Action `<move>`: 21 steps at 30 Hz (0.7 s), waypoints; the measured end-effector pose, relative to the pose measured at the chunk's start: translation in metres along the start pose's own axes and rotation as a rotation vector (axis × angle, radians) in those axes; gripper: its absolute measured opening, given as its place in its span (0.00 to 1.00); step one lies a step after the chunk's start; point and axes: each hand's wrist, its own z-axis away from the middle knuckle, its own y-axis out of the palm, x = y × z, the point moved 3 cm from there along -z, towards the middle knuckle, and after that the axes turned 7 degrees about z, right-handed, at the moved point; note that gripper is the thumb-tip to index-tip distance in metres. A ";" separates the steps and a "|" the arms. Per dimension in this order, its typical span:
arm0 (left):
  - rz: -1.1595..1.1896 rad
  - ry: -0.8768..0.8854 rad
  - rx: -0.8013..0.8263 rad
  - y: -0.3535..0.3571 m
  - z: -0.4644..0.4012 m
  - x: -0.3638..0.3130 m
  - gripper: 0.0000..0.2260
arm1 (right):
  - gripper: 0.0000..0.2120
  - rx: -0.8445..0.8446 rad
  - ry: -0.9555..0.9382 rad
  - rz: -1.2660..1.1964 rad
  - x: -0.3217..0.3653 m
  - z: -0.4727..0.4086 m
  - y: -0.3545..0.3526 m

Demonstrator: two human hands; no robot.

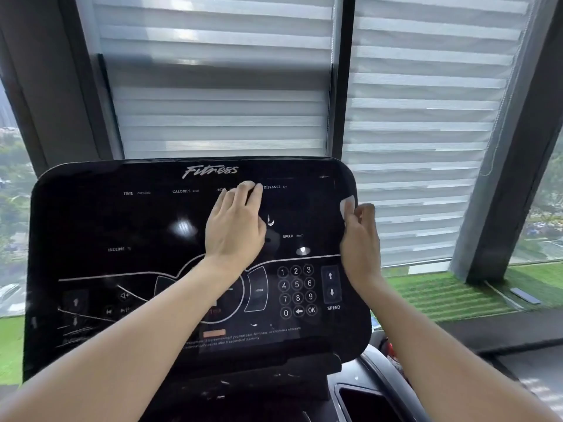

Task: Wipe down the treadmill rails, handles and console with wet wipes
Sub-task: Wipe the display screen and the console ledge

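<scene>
The black glossy treadmill console (122,226) fills the middle of the view, with a "Fitness" logo on top and a number keypad (297,290) at the lower right. My left hand (236,223) lies flat on the upper middle of the screen, fingers straight and pointing up toward the DISTANCE label. My right hand (359,239) is at the console's right edge, its curled fingers wrapped over the rim. It pinches a small white wet wipe (347,205) against that edge. Whether anything lies under my left fingertips I cannot tell.
Striped roller blinds (219,95) cover the window right behind the console, with a dark frame post (344,74) between them. Green artificial turf (441,293) lies on the floor to the right. A recessed tray (365,403) sits below the console at the lower right.
</scene>
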 end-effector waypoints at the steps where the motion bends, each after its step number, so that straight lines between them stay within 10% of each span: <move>1: 0.007 0.023 0.007 0.004 0.006 -0.005 0.24 | 0.12 0.002 0.000 -0.039 -0.004 0.013 0.003; 10: -0.012 0.050 0.023 0.017 0.026 -0.019 0.26 | 0.10 0.120 0.279 -0.395 -0.005 -0.045 0.003; 21: -0.111 -0.065 0.031 0.013 0.040 0.010 0.28 | 0.13 -0.010 0.143 -0.254 0.009 -0.047 0.015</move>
